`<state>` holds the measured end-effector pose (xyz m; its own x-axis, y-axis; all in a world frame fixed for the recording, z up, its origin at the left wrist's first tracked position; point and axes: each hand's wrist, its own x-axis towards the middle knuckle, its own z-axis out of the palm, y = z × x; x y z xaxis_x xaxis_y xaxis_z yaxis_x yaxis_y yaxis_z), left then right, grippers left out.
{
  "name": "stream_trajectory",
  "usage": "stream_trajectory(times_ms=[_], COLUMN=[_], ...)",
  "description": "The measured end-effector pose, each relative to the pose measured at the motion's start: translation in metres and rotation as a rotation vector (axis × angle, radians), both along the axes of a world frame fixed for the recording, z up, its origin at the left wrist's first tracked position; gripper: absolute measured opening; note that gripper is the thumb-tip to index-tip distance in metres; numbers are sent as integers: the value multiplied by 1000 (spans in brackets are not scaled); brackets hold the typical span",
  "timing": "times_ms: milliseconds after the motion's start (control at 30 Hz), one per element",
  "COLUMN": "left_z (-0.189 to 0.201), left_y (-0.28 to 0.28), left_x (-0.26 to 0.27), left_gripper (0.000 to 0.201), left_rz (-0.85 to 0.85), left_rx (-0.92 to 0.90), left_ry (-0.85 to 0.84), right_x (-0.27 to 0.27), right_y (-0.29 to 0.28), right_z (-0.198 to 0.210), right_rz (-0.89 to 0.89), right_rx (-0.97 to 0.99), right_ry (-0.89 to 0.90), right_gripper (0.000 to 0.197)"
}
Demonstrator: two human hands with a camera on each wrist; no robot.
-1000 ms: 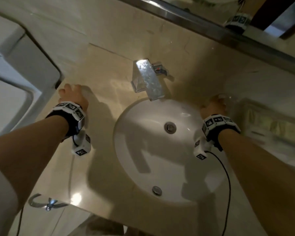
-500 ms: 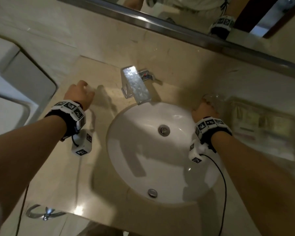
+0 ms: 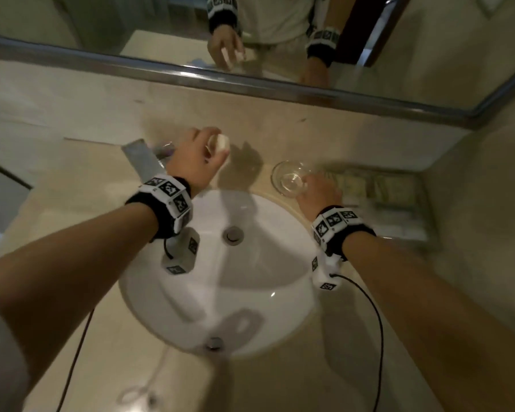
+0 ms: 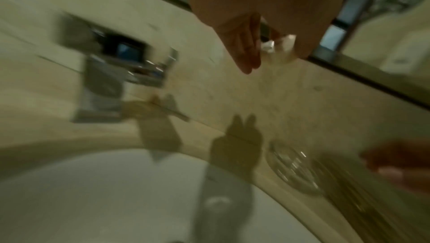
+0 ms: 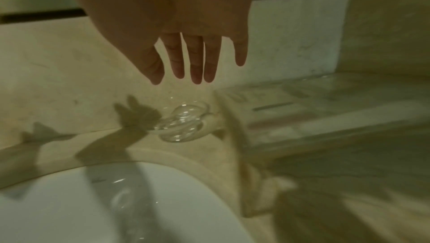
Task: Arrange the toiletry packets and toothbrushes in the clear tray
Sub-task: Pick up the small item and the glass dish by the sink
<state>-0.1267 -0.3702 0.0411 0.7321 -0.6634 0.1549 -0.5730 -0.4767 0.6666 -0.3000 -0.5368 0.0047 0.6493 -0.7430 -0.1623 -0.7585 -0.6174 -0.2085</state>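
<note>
My left hand (image 3: 217, 150) is raised over the counter just right of the faucet and pinches a small white packet (image 3: 221, 143). In the left wrist view the packet (image 4: 270, 44) shows between thumb and fingers, blurred. My right hand (image 3: 309, 185) hovers at the right rim of a round clear glass dish (image 3: 289, 179). Its fingers (image 5: 195, 63) hang straight above the dish (image 5: 184, 123) and hold nothing. The clear tray (image 3: 422, 203) lies to the right of the dish against the side wall, with several pale packets (image 3: 378, 188) inside.
A white round basin (image 3: 220, 278) fills the middle of the beige counter, with a chrome faucet (image 3: 143, 162) behind it. A mirror (image 3: 161, 31) runs along the back wall. Side walls close in on the right, beside the tray (image 5: 302, 114).
My left hand has swung from the counter left of the faucet to its right side, carrying the white packet. The right hand has stayed by the glass dish.
</note>
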Motion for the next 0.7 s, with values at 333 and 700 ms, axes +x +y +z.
stream_trajectory(times_ms=[333, 700], left_z=[-62, -91], left_y=[-128, -148], left_x=[-77, -75], left_gripper=[42, 53], left_rz=[-265, -203], left_rx=[340, 508], left_ry=[56, -101], right_x=[-92, -120], right_y=[-44, -59], right_z=[-15, -26], right_rz=[2, -14], right_rx=[-39, -6], right_ry=[96, 144], right_gripper=[40, 47])
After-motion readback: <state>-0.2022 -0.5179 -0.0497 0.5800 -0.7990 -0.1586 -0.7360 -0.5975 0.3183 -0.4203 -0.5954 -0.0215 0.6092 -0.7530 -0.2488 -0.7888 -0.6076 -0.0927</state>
